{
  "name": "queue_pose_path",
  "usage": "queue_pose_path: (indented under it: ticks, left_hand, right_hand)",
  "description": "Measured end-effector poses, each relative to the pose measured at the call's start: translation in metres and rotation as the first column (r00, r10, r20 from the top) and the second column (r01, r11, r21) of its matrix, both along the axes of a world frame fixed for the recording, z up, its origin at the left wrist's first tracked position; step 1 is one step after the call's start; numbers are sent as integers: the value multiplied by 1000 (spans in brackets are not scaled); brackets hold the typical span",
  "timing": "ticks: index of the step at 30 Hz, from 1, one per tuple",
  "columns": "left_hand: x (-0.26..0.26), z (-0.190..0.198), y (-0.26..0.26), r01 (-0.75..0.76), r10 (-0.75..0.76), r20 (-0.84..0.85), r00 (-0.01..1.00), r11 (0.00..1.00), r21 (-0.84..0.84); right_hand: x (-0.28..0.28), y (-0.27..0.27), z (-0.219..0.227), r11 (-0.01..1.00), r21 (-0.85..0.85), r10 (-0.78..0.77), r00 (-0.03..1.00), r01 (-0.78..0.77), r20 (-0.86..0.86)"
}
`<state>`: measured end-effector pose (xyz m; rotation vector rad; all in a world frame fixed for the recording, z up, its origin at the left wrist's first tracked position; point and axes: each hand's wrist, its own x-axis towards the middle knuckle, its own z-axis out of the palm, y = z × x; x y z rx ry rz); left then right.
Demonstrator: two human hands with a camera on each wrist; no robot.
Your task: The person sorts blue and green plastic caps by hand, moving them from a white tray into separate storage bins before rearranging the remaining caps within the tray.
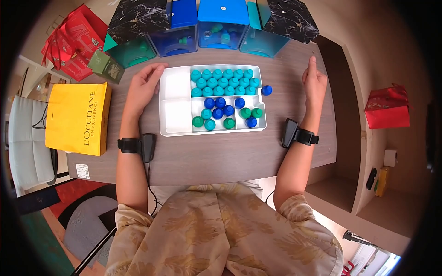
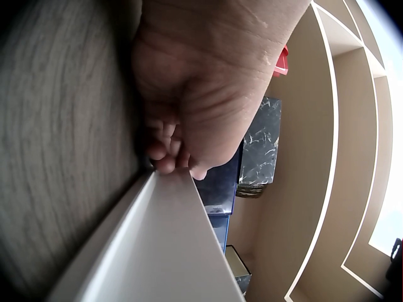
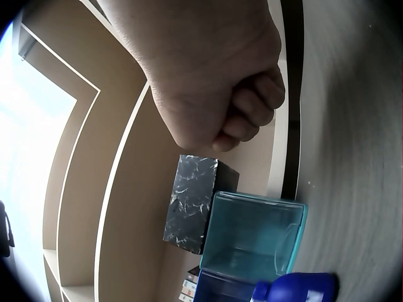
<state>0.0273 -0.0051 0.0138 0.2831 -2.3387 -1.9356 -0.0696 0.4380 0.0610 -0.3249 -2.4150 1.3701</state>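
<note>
A white divided tray lies on the table. Its big back compartment holds rows of teal bottles; two front compartments hold a mix of dark blue bottles, green bottles and teal ones. Just outside the tray's right end stands another dark blue bottle. My left hand rests at the tray's back left corner, its fingertips against the wall in the left wrist view. Off to the right, my right hand points one finger forward, the others curled around nothing.
Transparent bins, a green one, two blue ones and a teal one, line the table's back, with black marbled boxes above. A yellow bag and small green box sit left; red bags flank the table.
</note>
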Motion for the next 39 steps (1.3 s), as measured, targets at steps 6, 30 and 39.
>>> queue_pose_path:
  ticks: [6, 30, 39]
  left_hand:
    - [0, -1, -1, 6, -6, -1, 1000, 1000, -12]
    - [1, 2, 1, -6, 6, 5, 1000, 1000, 1]
    - [1, 1, 1, 5, -5, -2, 1000, 1000, 12]
  right_hand:
    - [8, 1, 9, 978, -55, 206, 974, -202, 90]
    - [5, -3, -17, 765, -203, 641, 752, -611, 153]
    - [0, 0, -23, 781, -245, 614, 779, -575, 130]
